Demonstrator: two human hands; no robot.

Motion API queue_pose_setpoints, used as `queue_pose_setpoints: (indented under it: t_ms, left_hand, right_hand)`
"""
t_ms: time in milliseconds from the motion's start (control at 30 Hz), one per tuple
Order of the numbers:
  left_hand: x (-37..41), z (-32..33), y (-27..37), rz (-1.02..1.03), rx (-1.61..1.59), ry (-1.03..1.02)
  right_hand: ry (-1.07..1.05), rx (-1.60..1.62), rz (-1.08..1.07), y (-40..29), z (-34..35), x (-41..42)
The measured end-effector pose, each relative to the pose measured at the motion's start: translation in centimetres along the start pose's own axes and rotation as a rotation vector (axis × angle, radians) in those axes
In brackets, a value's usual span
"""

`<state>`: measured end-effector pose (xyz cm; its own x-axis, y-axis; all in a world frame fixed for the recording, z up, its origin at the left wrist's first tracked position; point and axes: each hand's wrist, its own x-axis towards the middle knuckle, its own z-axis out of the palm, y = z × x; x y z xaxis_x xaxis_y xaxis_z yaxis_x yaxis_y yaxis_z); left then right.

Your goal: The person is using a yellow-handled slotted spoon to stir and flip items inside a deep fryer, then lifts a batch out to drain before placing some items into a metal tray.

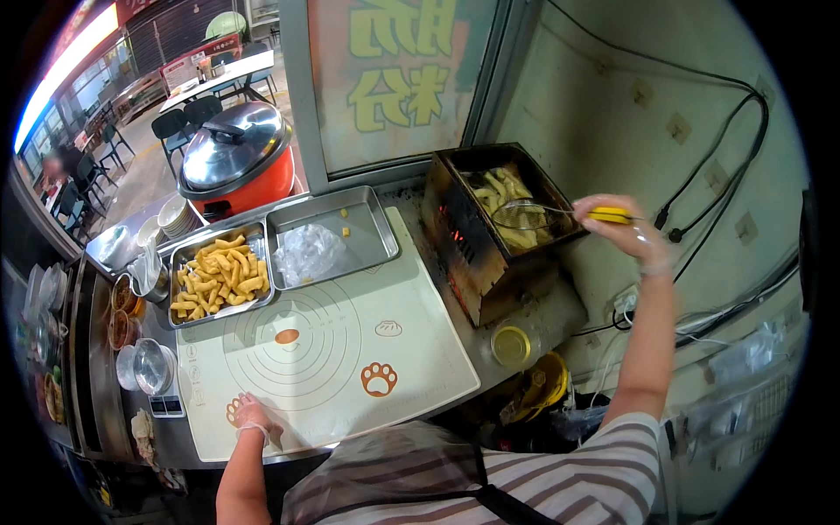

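My right hand (620, 226), in a clear plastic glove, grips the yellow handle of a wire mesh skimmer (518, 214). The skimmer's bowl rests over pale yellow dough strips (504, 187) inside a deep fryer (459, 262) with scorched metal sides. An orange-red glow shows through slots in the fryer's near left side. My left hand (252, 417), also gloved, lies on a cream silicone pastry mat (315, 387) near its front left edge and holds nothing. Golden fried strips (223, 275) fill a metal tray at the mat's far left corner.
A second metal tray (374, 243) holds a crumpled plastic bag (310, 254) and crumbs. Behind stands a red cooker (262, 184) with a steel lid. Bowls (174, 216), a digital scale (167, 403) and a jar (512, 346) share the counter. Cables (741, 157) hang along the right wall.
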<state>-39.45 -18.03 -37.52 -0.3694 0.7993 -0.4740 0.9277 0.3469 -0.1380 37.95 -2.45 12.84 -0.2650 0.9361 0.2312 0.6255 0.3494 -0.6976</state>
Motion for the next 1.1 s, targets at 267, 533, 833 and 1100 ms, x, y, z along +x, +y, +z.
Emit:
queue_pose_setpoints:
  t_ms: [267, 533, 833, 1100]
  left_hand:
    - [-0.6, -1.2, 0.7, -0.029, 0.088, -0.011]
    - [-0.8, -1.5, 0.3, -0.010, 0.058, -0.059]
    - [-1.1, -2.3, 0.7, -0.030, 0.135, -0.117]
    - [-0.9, -1.9, 0.1, -0.020, 0.067, -0.119]
  right_hand:
    - [0.287, -0.079, -0.041, 7.9, 5.8, 6.3]
    - [0.182, -0.431, -0.234, 13.3, 8.5, 6.6]
    - [0.345, 0.072, 0.176, 16.5, 0.7, 1.8]
    - [0.940, 0.706, 0.667, 23.0, 2.2, 1.3]
